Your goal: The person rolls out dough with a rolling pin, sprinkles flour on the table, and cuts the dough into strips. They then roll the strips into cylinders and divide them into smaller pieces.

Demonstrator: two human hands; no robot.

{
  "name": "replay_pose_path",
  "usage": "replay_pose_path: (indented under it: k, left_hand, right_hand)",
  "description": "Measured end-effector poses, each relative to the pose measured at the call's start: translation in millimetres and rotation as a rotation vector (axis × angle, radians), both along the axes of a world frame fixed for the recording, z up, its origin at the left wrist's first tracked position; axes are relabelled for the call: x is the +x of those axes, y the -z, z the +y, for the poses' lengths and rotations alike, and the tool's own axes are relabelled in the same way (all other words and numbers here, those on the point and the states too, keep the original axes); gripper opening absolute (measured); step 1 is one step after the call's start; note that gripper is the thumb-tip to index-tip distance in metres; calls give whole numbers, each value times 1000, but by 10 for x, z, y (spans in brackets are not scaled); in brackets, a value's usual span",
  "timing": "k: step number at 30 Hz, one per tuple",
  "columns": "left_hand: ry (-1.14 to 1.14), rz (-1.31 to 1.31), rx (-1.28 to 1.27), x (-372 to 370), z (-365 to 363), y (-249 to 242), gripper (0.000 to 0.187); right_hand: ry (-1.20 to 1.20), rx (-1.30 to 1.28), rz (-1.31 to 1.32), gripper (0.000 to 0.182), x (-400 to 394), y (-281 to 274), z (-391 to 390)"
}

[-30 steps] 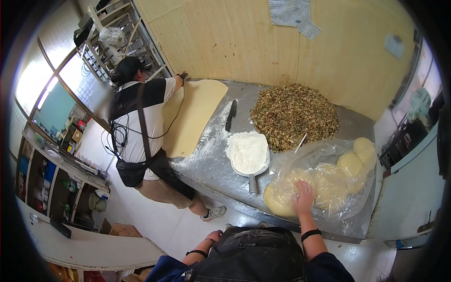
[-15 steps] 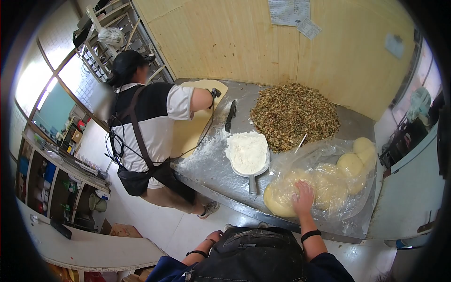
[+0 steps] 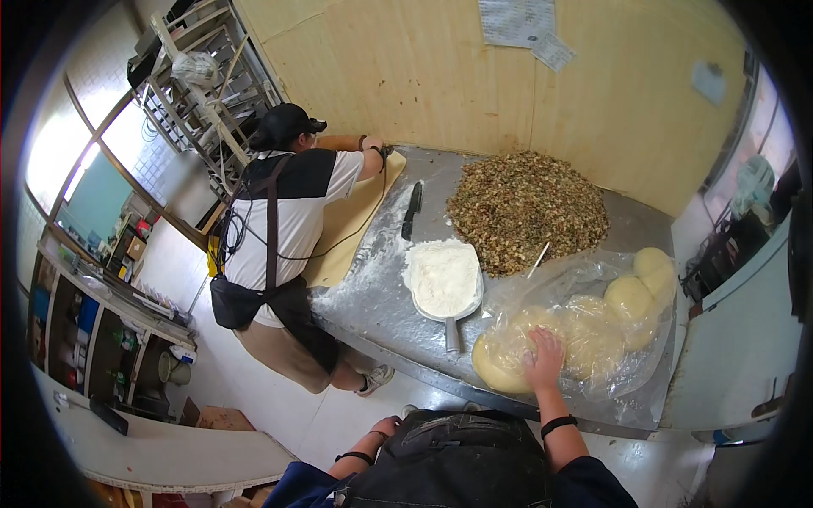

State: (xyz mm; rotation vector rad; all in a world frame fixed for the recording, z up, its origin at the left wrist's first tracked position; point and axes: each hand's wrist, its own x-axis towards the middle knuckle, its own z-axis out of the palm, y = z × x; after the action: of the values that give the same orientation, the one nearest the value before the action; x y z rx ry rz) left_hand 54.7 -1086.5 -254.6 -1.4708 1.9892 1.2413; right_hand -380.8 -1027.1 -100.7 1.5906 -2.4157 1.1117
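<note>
My right hand [image 3: 543, 360] lies with its fingers extended on pale yellow dough [image 3: 501, 362], at the front right of the metal table. Clear plastic sheeting [image 3: 584, 381] covers much of this dough and several rounded pieces beside it. By the left side of my black apron [image 3: 457, 457], my left hand [image 3: 387, 426] hangs low in front of the table edge; its fingers are mostly hidden. Left of the dough sits a metal scoop [image 3: 452, 334] heaped with white flour [image 3: 442, 279].
A large mound of chopped nut-like mix [image 3: 527, 212] fills the table's back middle. A dark knife [image 3: 412, 212] lies left of it. On the left, a co-worker [image 3: 284, 203] leans over a rolled-out dough sheet [image 3: 339, 241]. A white counter [image 3: 186, 449] stands at lower left.
The co-worker has leaned forward and right, reaching to the far end of the dough sheet. My hands stay in place; the view has shifted slightly.
</note>
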Motion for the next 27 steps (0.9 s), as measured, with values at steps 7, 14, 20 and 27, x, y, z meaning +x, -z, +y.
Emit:
replay_pose_path:
  k: [7, 14, 20, 27]
  left_hand:
    - [-18, -4, 15, -18, 2, -30, 37]
    - [-34, -2, 9, -18, 29, -110, 39]
    - [-32, 19, 21, 37, 37, -31, 40]
    - [-32, -12, 19, -33, 36, -152, 40]
  right_hand:
    - [-19, 2, -10, 41, -7, -27, -12]
    - [-22, -27, -7, 41, 4, -39, -16]
    - [-15, -28, -2, 41, 12, -38, -10]
    - [-13, -33, 14, 41, 4, -11, -5]
